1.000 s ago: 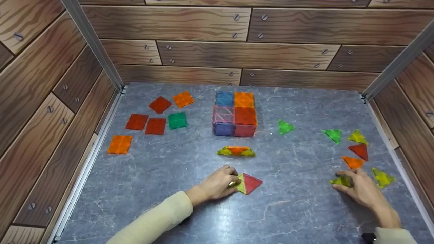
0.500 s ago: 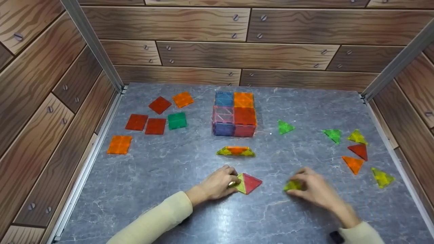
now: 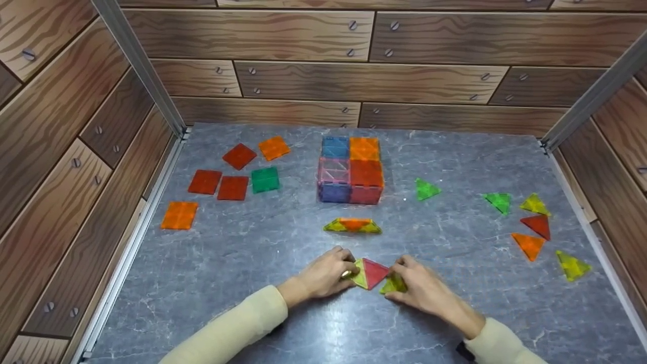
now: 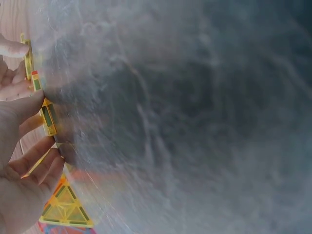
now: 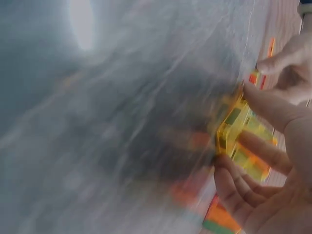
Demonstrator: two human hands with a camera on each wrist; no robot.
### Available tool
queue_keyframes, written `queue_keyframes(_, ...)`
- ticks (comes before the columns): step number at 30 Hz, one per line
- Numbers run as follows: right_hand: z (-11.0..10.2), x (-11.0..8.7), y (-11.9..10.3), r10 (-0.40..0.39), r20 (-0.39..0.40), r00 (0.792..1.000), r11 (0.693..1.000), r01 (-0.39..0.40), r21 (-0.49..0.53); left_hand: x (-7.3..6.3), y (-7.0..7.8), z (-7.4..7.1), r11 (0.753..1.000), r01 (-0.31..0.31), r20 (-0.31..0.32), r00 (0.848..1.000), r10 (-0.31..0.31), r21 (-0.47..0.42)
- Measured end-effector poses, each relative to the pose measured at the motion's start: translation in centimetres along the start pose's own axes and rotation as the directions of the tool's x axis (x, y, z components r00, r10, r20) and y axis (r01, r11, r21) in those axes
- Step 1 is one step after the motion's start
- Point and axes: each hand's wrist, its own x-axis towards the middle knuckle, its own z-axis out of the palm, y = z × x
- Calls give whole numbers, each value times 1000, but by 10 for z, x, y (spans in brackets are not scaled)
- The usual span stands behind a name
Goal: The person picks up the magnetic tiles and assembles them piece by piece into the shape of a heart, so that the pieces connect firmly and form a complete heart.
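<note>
In the head view my left hand point(image 3: 323, 275) pinches a yellow triangular magnetic tile point(image 3: 360, 279), partly covered by its fingers. Edge to edge with that tile is a red triangular magnetic tile point(image 3: 375, 273), pointing right. My right hand point(image 3: 424, 287) holds another yellow triangular magnetic tile point(image 3: 393, 285) between thumb and fingers, right at the red tile's right corner. The right wrist view shows fingers around a yellow tile point(image 5: 233, 117). Just behind the hands stands a low yellow and orange row of joined triangles point(image 3: 354, 225).
A box of joined square tiles point(image 3: 366, 173) stands at the back centre. Loose squares, such as a green square tile point(image 3: 265, 180), lie at left. To the right are scattered triangles, including an orange triangle tile point(image 3: 528, 245) and a green triangle tile point(image 3: 427, 189). Wood-patterned walls enclose the table.
My right hand has carried the yellow triangular magnetic tile leftward from the right-hand group to beside the red one. My left hand has stayed in place.
</note>
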Motion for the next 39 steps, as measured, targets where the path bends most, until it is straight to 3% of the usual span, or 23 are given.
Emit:
queue_keyframes(8,3,8,-2,-30,-13,999,998,29,-50,-1,0,0,1000,-27,-31,999,26,-4)
queue_keyframes(15,-3,5,6,35,17,999,996,-34,-80,7,3,-1,999,43,12,999,-43,22)
queue_keyframes(22,-5,10,5,96,52,994,995,-96,-7,18,8,-1,992,79,11,997,-81,97)
queue_keyframes(30,-4,15,6,81,19,997,989,-83,124,13,8,1,987,140,-71,987,-146,-84)
queue_keyframes(35,-5,22,8,37,-48,998,973,-25,231,9,0,-3,962,128,-141,976,-165,-241)
queue_keyframes(39,-6,29,9,13,-114,993,956,21,293,7,-4,-11,945,134,-186,963,-195,-297)
